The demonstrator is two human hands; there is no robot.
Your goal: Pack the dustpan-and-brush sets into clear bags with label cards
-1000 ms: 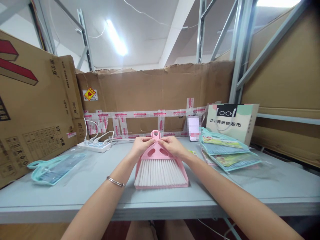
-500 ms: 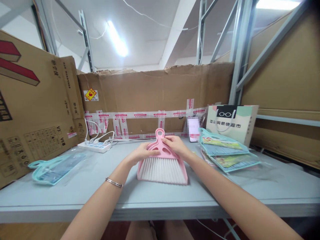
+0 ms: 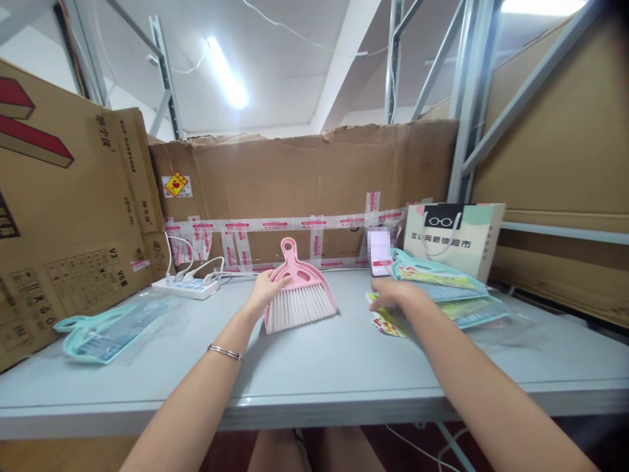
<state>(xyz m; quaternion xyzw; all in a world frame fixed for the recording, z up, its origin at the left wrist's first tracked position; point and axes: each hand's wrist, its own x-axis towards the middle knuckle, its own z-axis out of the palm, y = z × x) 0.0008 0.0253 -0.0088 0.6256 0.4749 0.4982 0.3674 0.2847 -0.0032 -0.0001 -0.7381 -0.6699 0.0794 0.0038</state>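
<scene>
Legs [image 3: 295,452]: two, below the counter's front edge; cut off by the lower border.

Forearms: both bare, cut off at the bottom. Silver-coloured bracelet [image 3: 225,352] on the left wrist.

Counter [image 3: 295,367]: pale blue-grey, running out of view at both sides.

Teal dustpan set [image 3: 103,331]: one, far left, in clear wrapping; glare blurs the contents.

Pink dustpan [image 3: 333,303] with white-bristled brush [image 3: 301,307]: one nested set, middle of the counter, handle end up and leaning left. The brush covers most of the pan's inside. Whether the lower edge rests on the counter is hard to tell.

Left hand [image 3: 266,292]: gripping the pink set by its left side, thumb across the front; the other fingers are largely hidden behind.

Right hand [image 3: 397,295]: lowered over printed cards [image 3: 390,326], fingers bent. Whether it is closed on them cannot be told; it hides part of the cards, and their print is illegible.

Stacked teal sets [image 3: 439,282]: right of the cards, in clear wrapping, partly covered by the right hand and forearm.

Power strip [image 3: 187,286]: white, rear left, plugs inserted.

Phone [image 3: 379,252]: upright, screen pixelated.

Paper bag [image 3: 452,242]: glasses motif, base hidden by the stack.

Cardboard panel [image 3: 295,177]: taped, across the back.

Large carton [image 3: 73,216]: left, cut off by the border.
</scene>
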